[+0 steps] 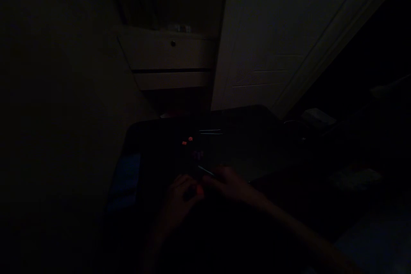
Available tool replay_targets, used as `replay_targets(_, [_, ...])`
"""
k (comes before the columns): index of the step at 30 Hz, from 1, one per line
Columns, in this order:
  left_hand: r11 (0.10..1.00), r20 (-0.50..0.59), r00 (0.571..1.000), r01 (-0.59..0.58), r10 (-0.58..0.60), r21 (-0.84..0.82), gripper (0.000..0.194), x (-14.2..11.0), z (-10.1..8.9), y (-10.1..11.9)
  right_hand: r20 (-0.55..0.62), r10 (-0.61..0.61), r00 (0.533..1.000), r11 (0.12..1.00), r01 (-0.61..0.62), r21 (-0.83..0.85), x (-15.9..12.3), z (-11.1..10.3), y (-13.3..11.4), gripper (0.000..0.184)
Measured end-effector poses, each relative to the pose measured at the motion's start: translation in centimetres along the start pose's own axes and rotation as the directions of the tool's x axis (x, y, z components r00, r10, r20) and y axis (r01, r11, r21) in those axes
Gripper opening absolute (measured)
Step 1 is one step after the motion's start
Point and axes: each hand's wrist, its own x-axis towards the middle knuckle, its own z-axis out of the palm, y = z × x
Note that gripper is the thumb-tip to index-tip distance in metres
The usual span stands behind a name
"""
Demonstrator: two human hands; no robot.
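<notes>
The room is very dark. My left hand (180,199) and my right hand (230,184) meet over a dark table (257,145), fingers curled toward each other. A tiny red piece (199,189) shows between the fingertips of both hands. A thin pale tool (206,171), like tweezers or a needle, sticks out up and left from my right hand's fingers. Two small red pieces (187,141) lie farther back on the table, with a faint purplish bit (198,154) nearer my hands.
A thin metal tool (210,131) lies at the table's back. A blue object (126,180) sits at the left edge. Behind stand a pale drawer unit (170,58) and a white door (276,38). Dim shapes lie on the right.
</notes>
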Motion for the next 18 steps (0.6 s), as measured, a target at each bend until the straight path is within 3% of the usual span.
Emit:
replay_targets(3, [1.000,0.008,1.000,-0.006,0.006,-0.005,0.010,0.0,-0.1,0.1,-0.002,-0.043,0.999,0.993,0.043,-0.109,-1.5,0.1,0.6,0.034])
replay_targets(6, [1.000,-0.006,1.000,-0.003,0.003,-0.017,0.011,0.0,0.0,0.0,-0.001,-0.061,0.998,0.989,0.061,-0.134,-2.4,0.2,1.0,0.023])
replay_targets(12, [1.000,0.001,1.000,0.004,-0.004,-0.029,0.012,0.0,0.1,0.0,-0.005,-0.095,0.995,0.963,0.091,-0.252,-2.6,0.3,1.0,0.016])
replay_targets(18, [0.999,0.018,1.000,0.005,-0.004,-0.033,0.010,0.2,-0.1,0.3,0.035,-0.053,0.998,0.932,0.062,-0.357,-2.5,0.4,0.5,0.017])
